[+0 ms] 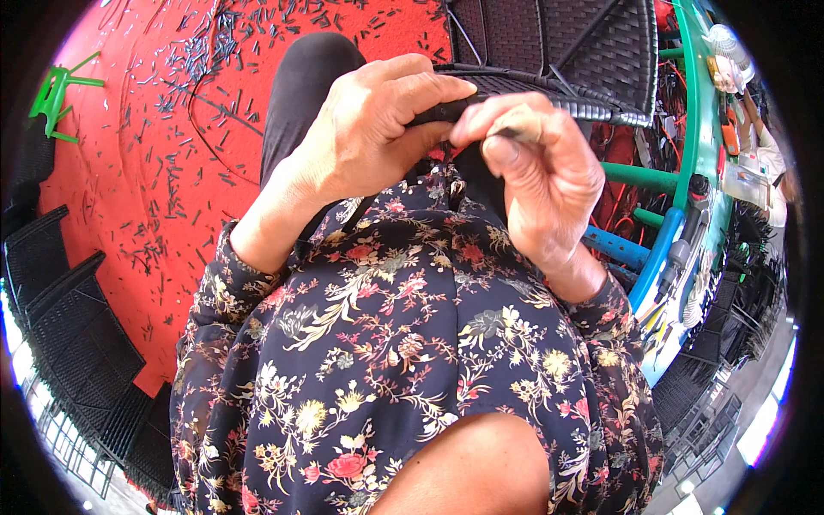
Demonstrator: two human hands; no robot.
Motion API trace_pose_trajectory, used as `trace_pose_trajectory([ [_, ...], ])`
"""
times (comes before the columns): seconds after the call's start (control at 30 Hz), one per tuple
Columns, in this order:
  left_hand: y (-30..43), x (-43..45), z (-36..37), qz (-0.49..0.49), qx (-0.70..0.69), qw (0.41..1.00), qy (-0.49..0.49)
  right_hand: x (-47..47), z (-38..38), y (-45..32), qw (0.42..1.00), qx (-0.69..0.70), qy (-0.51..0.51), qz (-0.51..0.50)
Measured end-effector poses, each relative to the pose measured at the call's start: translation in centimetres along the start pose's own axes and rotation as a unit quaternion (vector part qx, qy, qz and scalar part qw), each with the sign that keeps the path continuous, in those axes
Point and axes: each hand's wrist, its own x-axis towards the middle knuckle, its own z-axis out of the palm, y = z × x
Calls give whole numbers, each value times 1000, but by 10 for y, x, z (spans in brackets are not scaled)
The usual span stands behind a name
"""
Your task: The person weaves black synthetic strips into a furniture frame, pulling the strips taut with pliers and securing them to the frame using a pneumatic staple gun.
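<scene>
A black woven wicker furniture piece [508, 82] rests before me, over my lap. My left hand [370, 122] grips its dark wrapped edge, with the thumb below and the fingers above. Close beside it, my right hand [541, 158] pinches a thin dark strip [508, 132] between thumb and forefinger; the fingers are slightly blurred. The fingertips of both hands nearly meet at the edge. Part of the wicker edge is hidden behind my fingers.
Cut black strips lie scattered on the red floor covering [148, 193]. A green plastic stool [55, 100] stands at far left, above stacked black wicker panels [84, 341]. At right, a table with a green and blue rim [692, 129] bears a power tool [682, 238]. Another person [769, 151] is beyond.
</scene>
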Motion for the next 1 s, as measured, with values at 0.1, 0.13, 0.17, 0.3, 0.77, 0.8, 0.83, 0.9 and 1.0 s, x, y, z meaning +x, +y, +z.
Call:
trace_pose_trajectory([
  [0.1,-1,-2,3,16,27,999,5,-7,3,-6,1000,-12,7,26],
  [0.13,0,-2,3,16,37,999,5,-9,2,-5,999,-36,-1,17],
  [0.17,0,-2,3,13,40,999,4,-10,0,-5,998,-59,-9,8],
  [0.3,3,-3,6,8,51,999,10,-12,-4,-9,993,-116,-25,-22],
  [0.77,9,-3,13,-11,94,993,67,-5,-14,-6,989,-111,-29,-97],
  [0.8,10,-2,11,-11,96,993,65,-1,-14,-5,986,-119,-26,-117],
  [0.83,11,-2,10,-11,98,993,62,6,-17,-5,978,-148,-33,-145],
  [0.9,9,-1,10,-12,100,993,67,21,-22,-6,960,-205,-56,-181],
  [1.0,9,4,9,-20,107,990,84,44,-28,-5,954,-218,-71,-195],
])
